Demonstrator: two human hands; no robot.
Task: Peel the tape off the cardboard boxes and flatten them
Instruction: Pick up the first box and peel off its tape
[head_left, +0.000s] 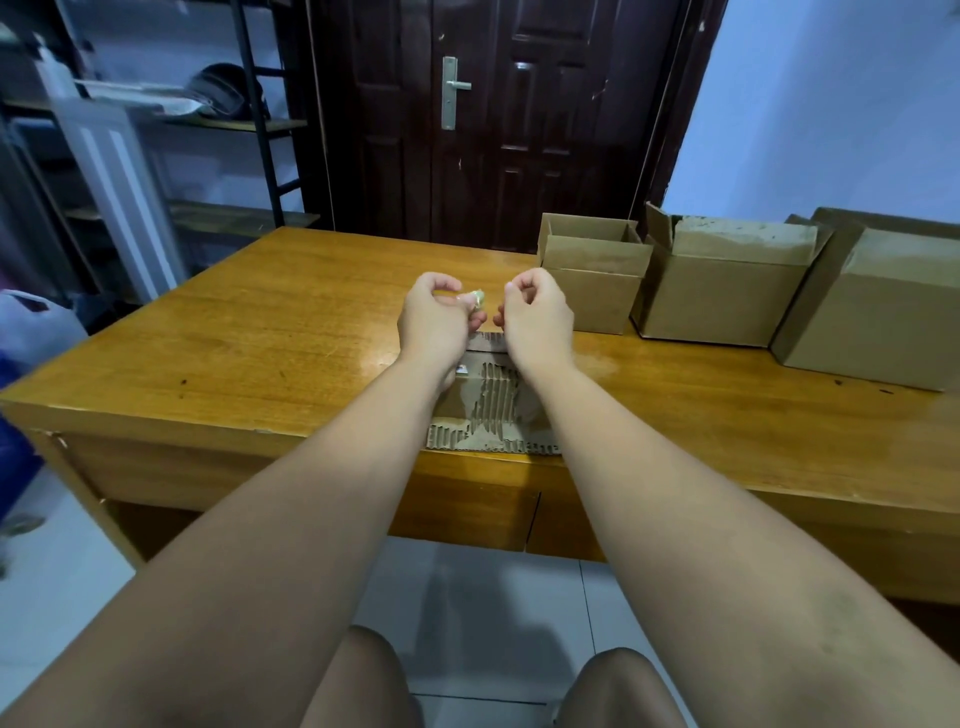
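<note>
Sitting on worktop (260, 322): three open boxes (722, 291) at right, flattened cardboard (493, 405) directly under both hands. The left hand (431, 322) pinches tape wad (471, 299); right hand (537, 317) is curled, contents unclear. Boxes lie nearer the right hand, so probably its reach.

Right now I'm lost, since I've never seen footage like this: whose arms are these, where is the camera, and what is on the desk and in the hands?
No machine here: the bare arms belong to a person, and the one camera sits on their head, looking forward and down, so you see what they see. The left hand pinches a small crumpled wad of tape. The right hand has curled fingers, and nothing shows in them. Below both hands a flattened piece of cardboard, its surface torn, lies at the near edge of the desk. Three open boxes stand in a row on its right. A dark door is behind.
</note>
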